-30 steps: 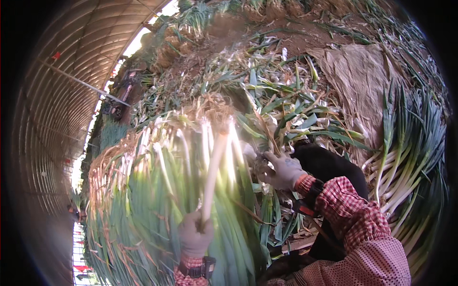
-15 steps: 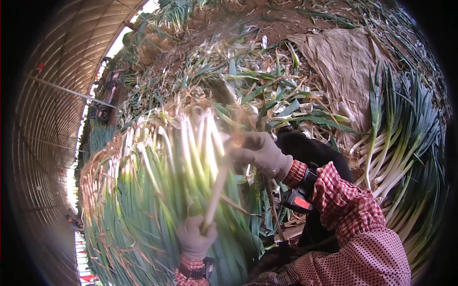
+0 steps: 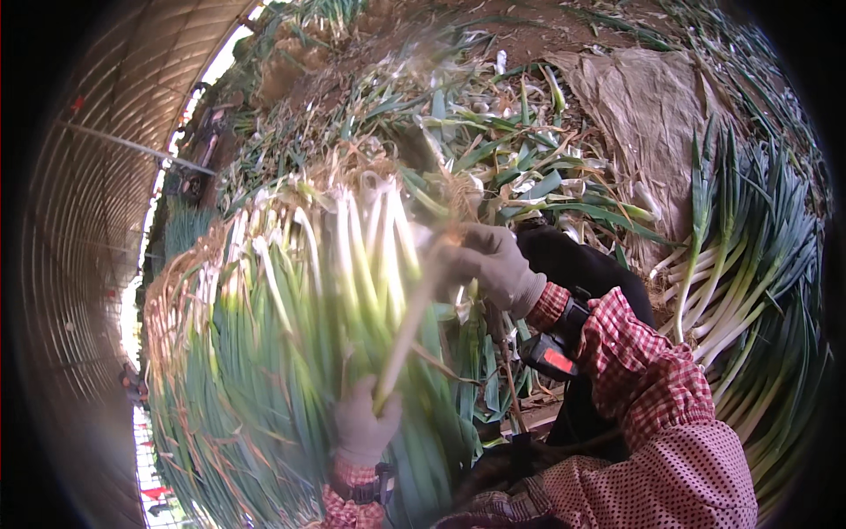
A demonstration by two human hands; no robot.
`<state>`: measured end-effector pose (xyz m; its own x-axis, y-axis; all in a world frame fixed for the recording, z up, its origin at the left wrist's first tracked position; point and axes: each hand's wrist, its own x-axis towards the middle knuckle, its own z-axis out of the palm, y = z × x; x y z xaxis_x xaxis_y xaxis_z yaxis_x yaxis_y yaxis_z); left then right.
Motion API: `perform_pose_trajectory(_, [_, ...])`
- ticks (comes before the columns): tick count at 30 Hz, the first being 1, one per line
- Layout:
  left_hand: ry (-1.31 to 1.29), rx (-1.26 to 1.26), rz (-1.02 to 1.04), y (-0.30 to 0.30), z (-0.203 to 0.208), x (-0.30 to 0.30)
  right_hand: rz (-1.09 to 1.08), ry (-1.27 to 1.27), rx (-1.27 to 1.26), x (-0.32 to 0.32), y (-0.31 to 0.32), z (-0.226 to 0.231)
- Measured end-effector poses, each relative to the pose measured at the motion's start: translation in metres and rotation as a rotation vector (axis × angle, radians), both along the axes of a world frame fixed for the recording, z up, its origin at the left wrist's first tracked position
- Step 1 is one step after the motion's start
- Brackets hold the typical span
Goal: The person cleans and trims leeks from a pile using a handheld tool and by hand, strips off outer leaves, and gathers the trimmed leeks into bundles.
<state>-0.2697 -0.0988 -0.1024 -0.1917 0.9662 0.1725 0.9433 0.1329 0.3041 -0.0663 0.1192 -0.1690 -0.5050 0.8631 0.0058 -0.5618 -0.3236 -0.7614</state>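
While the left hand (image 3: pixel 363 429) squeezed the long onion stalk (image 3: pixel 407 328) low down, it pointed to one o'clock, where the right hand (image 3: pixel 490 264) pinched its top.

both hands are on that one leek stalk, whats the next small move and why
Probably draw the right hand down along the leek stalk to strip its outer skin: the gloved fingers pinch it near the rooty white end, while the left hand grips the lower part steady above the big leek pile.

Your 2 hands wear grey fabric gloves: the left hand (image 3: pixel 363 425), the right hand (image 3: pixel 492 263). Red-and-white checked sleeves with gathered cuffs start just behind each glove. A dark strapped band sits at your left wrist, right behind the cuff.
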Motion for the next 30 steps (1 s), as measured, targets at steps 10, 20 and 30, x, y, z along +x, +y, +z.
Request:
perform_pose_trajectory(10, [-0.078, 0.087, 0.497, 0.021, 0.017, -0.127, 0.088, -0.300, 0.047, -0.045, 0.006, -0.040])
perform_pose_trajectory(20, [0.698, -0.515, -0.260, 0.112, -0.063, -0.035, 0.259, -1.139, 0.158, -0.103, -0.023, -0.065])
perform_pose_trajectory(30, [0.016, 0.149, -0.183, 0.174, 0.056, -0.124, 0.252, -0.601, -0.146, -0.098, -0.005, -0.130])
